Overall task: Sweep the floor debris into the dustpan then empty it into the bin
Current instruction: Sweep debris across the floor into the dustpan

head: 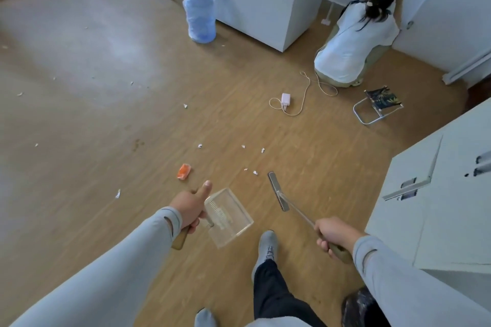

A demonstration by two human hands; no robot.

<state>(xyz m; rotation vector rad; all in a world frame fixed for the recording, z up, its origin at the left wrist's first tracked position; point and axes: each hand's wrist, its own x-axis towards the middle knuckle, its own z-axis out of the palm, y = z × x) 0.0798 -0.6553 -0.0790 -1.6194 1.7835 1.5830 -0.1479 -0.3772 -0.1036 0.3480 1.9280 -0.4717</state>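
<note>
My left hand grips the wooden handle of a clear plastic dustpan, held above the wooden floor with my thumb raised. My right hand grips the handle of a slim broom, whose narrow head hangs just right of the dustpan. An orange wrapper lies ahead of my left hand. Several white paper scraps are scattered on the floor in front of the broom head and further left. At the lower right edge, a black-lined bin shows partly behind my right sleeve.
A person in white crouches by the far wall. A white charger with cable and a folding stool lie beyond the scraps. A water jug stands by a white cabinet. A white table is on the right.
</note>
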